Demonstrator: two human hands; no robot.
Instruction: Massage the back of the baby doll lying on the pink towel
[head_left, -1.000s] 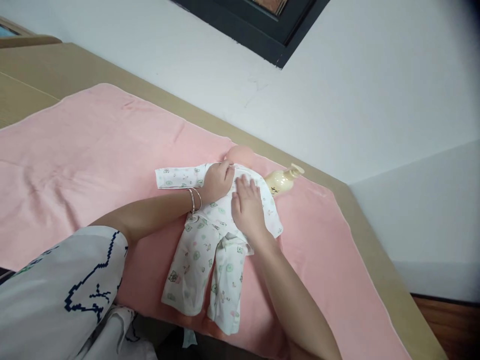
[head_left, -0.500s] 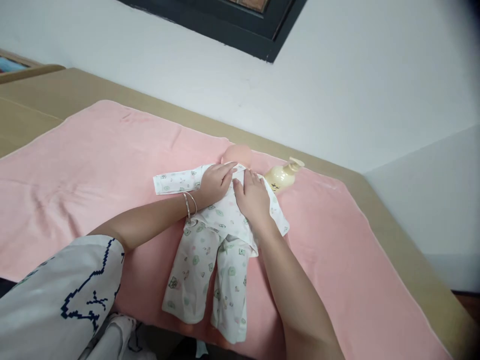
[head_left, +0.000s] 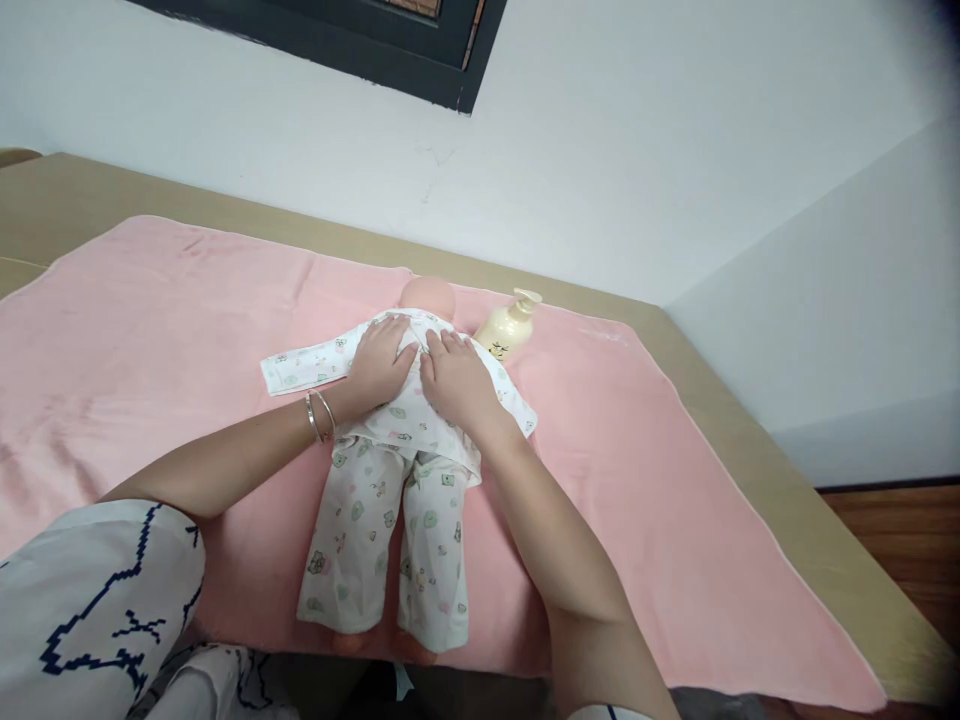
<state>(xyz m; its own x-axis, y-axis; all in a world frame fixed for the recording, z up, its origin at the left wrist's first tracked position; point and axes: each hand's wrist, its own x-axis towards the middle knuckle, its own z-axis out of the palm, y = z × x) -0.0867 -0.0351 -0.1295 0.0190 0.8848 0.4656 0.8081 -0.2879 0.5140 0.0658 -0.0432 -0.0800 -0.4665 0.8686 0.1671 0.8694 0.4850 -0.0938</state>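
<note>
A baby doll [head_left: 427, 296] lies on a pink blanket, its head toward the wall and its feet toward me. It wears a white patterned top [head_left: 405, 418] and matching trousers [head_left: 352, 540]. My left hand [head_left: 379, 362], with bangles at the wrist, rests flat on the upper left of the top, fingers stretched out. Beside it my right hand [head_left: 459, 385] lies flat on the upper right of the top. Both thumbs point inward and nearly meet. The doll's face does not show. A cream pump bottle [head_left: 506, 328] is just right of the doll's shoulder.
The pink blanket [head_left: 637, 520] covers much of a wooden table [head_left: 750, 430]. A white wall [head_left: 585, 170] runs behind it, with a dark-framed window [head_left: 420, 60] above. At the lower right, wooden flooring [head_left: 892, 540] shows past the table edge.
The view has swung right, so everything appears further left. My left fingers have shifted from pointing across the top to pointing up toward the doll's head. Both hands stay on the top.
</note>
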